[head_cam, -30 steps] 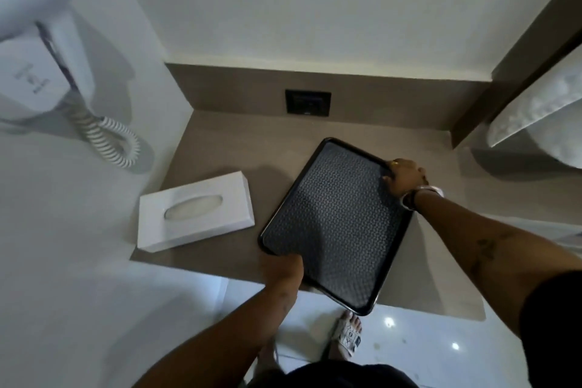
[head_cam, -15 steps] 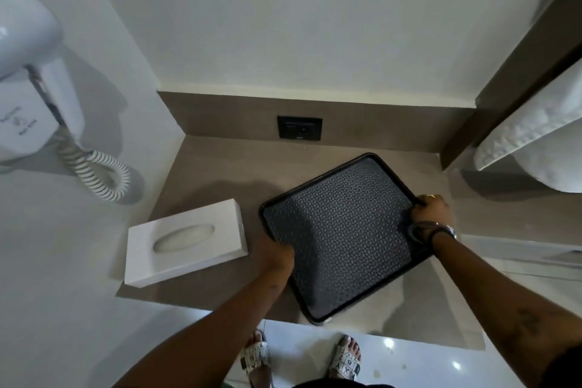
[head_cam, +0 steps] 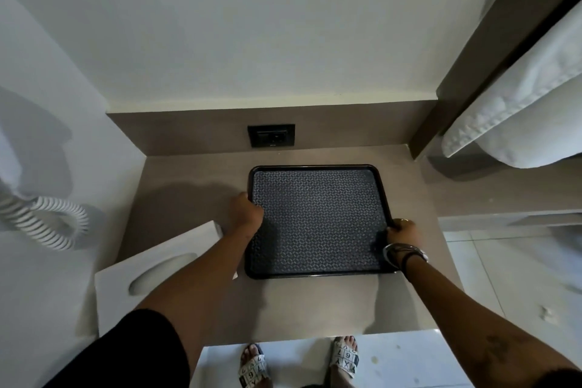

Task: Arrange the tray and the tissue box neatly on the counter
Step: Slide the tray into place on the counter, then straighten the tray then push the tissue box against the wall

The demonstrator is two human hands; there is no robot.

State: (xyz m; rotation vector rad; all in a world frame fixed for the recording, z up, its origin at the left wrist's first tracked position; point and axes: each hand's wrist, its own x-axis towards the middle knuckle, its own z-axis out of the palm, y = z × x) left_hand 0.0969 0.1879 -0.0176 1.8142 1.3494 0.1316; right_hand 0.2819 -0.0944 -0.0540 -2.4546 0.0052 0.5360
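A black rectangular tray [head_cam: 318, 167] with a patterned grey liner lies flat on the brown counter [head_cam: 189, 179], its edges square to the back wall. My left hand [head_cam: 245, 209] grips the tray's left rim. Around the right rim, near the front corner, my right hand [head_cam: 403, 231] is closed, with bracelets on the wrist. A white tissue box [head_cam: 126, 287] with an oval slot sits skewed at the counter's front left, partly hidden under my left forearm.
A black wall socket [head_cam: 271, 135] sits in the backsplash behind the tray. A white hairdryer's coiled cord [head_cam: 56, 220] hangs on the left wall. White towels [head_cam: 516, 110] hang at the right. My sandalled feet [head_cam: 299, 362] stand below the counter's front edge.
Both hands turned the tray from a diagonal lie to square with the wall and slid it back onto the counter. The view shifted forward; the tissue box stayed where it was.
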